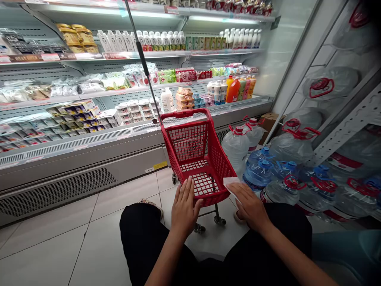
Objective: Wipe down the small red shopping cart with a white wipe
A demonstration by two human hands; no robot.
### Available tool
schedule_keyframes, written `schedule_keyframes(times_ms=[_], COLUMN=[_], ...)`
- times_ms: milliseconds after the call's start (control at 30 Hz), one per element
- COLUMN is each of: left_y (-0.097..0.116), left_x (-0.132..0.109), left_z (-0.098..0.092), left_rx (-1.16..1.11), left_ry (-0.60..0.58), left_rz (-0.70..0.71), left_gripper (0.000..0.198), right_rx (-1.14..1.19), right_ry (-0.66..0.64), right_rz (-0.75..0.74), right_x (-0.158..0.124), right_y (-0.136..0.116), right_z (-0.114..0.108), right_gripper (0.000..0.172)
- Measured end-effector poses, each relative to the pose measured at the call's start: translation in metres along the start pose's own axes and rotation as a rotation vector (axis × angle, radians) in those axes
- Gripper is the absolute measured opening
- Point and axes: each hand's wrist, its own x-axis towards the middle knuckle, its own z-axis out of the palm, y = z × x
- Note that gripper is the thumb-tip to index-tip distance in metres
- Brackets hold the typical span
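The red cart at 12 o'clock stands on castors on smooth floor tiles, so pressure from the left hand, grip apart and flat on its near rim, could roll it into the chilled shelves. The right hand covers a white cloth at the cart's right rim, and its grip cannot be told; water jugs crowd in at 2 o'clock.

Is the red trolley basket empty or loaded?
Empty: the red basket shows a bare mesh floor, nothing inside. The left hand rests on its near rim; right hand lies on a white cloth at its right edge.
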Motion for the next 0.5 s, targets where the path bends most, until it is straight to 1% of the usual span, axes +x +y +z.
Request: schedule_keyframes(times_ms=[67, 133, 233, 300, 367, 433, 500], left_y=[-0.003, -0.001, 0.012, 0.022, 0.027, 0.024, 0.017], left_x=[0.012, 0.027, 0.051, 0.063, 0.07, 0.07, 0.066], left_z=[0.008, 0.017, 0.028, 0.033, 0.035, 0.034, 0.031], left_rx=[0.012, 0.017, -0.03, -0.089, -0.138, -0.169, -0.194], left_ry=[0.016, 0.019, -0.006, -0.015, -0.008, -0.008, -0.031], left_rz=[-0.08, -0.133, -0.131, -0.113, -0.113, -0.111, -0.091], left_gripper=[0.07, 0.069, 0.067, 0.063, 0.063, 0.067, 0.072], right_rx=[0.004, 0.009, 0.021, 0.03, 0.044, 0.063, 0.082], right_ry=[0.003, -0.016, -0.034, -0.025, -0.019, -0.036, -0.066], right_rz=[0.006, -0.003, -0.046, -0.077, -0.117, -0.163, -0.205], right_x=[0.009, 0.019, 0.034, 0.042, 0.047, 0.05, 0.053], right_y=[-0.026, -0.047, -0.065, -0.067, -0.063, -0.053, -0.039], right_z=[0.008, 0.014, 0.023, 0.028, 0.031, 0.03, 0.027], right_gripper=[0.07, 0.071, 0.071, 0.071, 0.07, 0.069, 0.066])
